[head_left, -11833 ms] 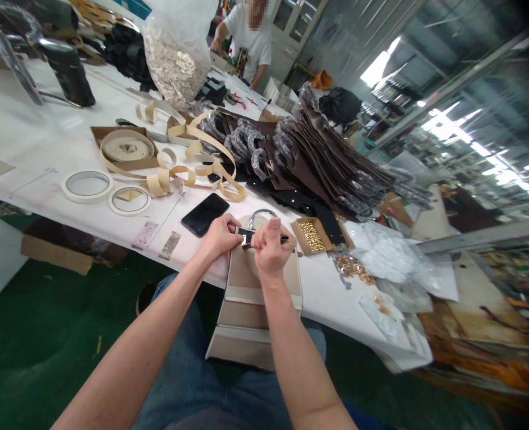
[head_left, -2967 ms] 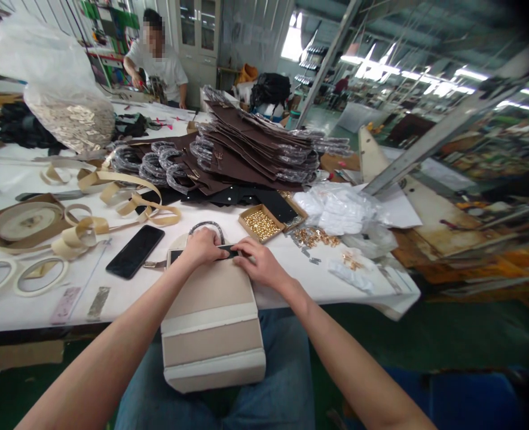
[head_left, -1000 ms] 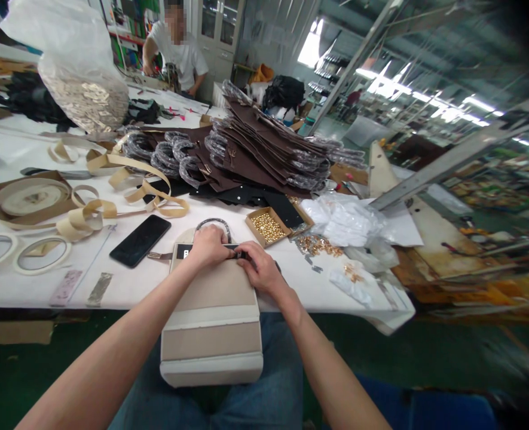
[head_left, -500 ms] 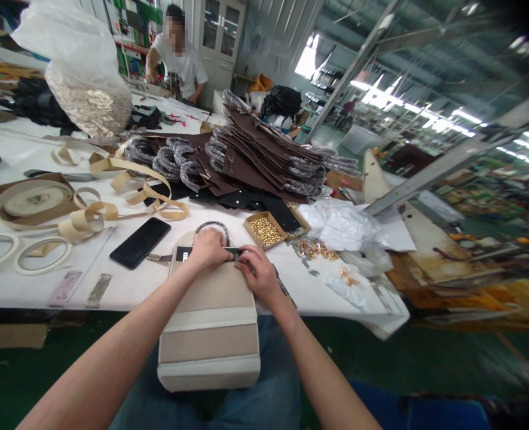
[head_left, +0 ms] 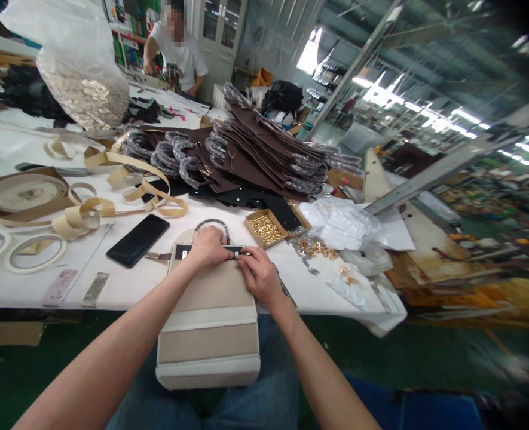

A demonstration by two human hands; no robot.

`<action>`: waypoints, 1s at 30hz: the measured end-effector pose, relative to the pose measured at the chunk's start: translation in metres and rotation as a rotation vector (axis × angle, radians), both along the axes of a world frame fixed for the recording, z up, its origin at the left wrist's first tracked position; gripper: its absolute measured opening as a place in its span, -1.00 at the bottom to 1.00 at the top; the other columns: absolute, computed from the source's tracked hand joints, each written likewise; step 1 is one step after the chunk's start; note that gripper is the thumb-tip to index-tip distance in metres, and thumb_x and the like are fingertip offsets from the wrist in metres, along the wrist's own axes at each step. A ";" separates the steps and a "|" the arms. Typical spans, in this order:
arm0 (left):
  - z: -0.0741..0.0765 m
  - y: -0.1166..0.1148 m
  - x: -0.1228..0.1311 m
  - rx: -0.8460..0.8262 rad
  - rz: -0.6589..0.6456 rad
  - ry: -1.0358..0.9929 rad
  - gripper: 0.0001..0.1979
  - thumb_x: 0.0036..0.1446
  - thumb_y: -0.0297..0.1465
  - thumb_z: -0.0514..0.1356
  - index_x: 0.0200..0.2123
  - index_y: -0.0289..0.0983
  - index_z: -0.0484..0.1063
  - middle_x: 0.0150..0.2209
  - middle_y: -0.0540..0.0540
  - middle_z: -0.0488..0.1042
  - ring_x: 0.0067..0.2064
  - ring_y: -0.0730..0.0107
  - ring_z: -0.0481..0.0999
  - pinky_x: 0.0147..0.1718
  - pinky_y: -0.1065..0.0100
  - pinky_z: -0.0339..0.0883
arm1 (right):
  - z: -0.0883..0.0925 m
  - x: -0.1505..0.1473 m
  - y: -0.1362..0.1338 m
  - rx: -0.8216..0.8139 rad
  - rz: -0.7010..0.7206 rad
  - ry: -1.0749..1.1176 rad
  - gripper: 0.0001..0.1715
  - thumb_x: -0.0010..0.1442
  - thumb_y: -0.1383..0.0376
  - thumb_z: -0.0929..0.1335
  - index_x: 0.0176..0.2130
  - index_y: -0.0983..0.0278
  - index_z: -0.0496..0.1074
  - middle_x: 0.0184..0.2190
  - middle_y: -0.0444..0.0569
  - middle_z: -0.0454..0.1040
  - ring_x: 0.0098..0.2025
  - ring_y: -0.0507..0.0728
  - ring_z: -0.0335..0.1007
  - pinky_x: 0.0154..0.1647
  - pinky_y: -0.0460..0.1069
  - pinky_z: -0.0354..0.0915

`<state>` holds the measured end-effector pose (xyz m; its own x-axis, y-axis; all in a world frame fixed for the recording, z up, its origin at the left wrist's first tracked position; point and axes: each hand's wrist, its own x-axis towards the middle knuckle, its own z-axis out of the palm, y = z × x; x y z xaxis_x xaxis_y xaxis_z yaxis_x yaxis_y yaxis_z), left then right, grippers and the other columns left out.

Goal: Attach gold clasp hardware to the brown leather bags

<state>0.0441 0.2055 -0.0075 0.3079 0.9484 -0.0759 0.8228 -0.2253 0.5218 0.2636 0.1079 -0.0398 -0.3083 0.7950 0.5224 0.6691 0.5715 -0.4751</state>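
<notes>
A beige and cream handbag (head_left: 208, 301) lies across my lap and the table's front edge, its plastic-wrapped handle (head_left: 213, 224) pointing away from me. A black strip (head_left: 184, 252) with small silvery metal pieces runs along its upper edge. My left hand (head_left: 208, 246) is closed over that edge, its thumb pressing on the strip. Close beside it, my right hand (head_left: 260, 273) pinches with thumb and forefinger at the strip's right end, near a metal piece. What lies between those fingertips is too small to make out. A brown strap (head_left: 157, 256) sticks out at the bag's left.
A phone (head_left: 137, 240) and tape rolls (head_left: 36, 253) lie left. Brown bag panels (head_left: 264, 149) with wrapped handles are piled behind. Right of the bag are a box of gold studs (head_left: 266, 230), loose metal fittings (head_left: 315, 248) and white plastic bags (head_left: 340, 224). A person (head_left: 177, 57) works behind.
My right hand's fingers have closed in and lowered against the strip's right end. My left hand stays on the bag's edge. The view has shifted slightly.
</notes>
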 end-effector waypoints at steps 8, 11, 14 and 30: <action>0.004 0.002 -0.002 -0.052 -0.021 0.019 -0.68 0.05 -0.04 0.52 -0.28 -0.13 0.69 -0.07 -0.16 0.71 0.04 -0.07 0.67 0.06 0.10 0.46 | 0.026 0.008 -0.003 -0.143 -0.134 0.193 -0.68 0.67 0.15 0.32 0.01 0.15 0.66 0.07 0.08 0.63 0.15 0.27 0.59 0.22 0.17 0.51; 0.006 0.003 -0.001 -0.075 -0.015 0.020 -0.68 0.04 -0.06 0.54 -0.28 -0.14 0.69 -0.05 -0.17 0.71 0.07 -0.08 0.65 0.09 0.09 0.46 | 0.022 0.030 -0.013 -0.100 -0.464 0.058 -0.66 0.60 0.01 0.38 0.07 0.17 0.61 0.05 0.15 0.61 0.10 0.33 0.56 0.11 0.18 0.49; 0.007 0.004 -0.001 -0.095 -0.013 0.017 -0.68 0.03 -0.07 0.55 -0.27 -0.14 0.69 -0.03 -0.17 0.70 0.09 -0.09 0.65 0.11 0.07 0.46 | 0.007 0.054 -0.021 -0.260 -0.671 -0.204 -0.49 0.44 -0.14 0.49 0.07 0.19 0.57 0.02 0.18 0.59 0.08 0.40 0.54 0.06 0.22 0.47; -0.002 0.002 0.002 -0.058 0.029 -0.017 -0.68 -0.01 -0.09 0.53 -0.26 -0.17 0.73 -0.09 -0.24 0.70 0.10 -0.19 0.63 0.18 -0.02 0.44 | 0.085 -0.032 0.019 -0.245 -0.071 0.946 -0.17 0.49 -0.29 0.45 -0.48 0.12 0.10 -0.64 -0.32 -0.04 -0.65 -0.01 -0.15 -0.65 -0.02 -0.05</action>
<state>0.0465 0.2078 -0.0092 0.2822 0.9510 -0.1261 0.8192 -0.1705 0.5477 0.2315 0.1271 0.0449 0.2058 0.9151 0.3468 -0.0199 0.3582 -0.9334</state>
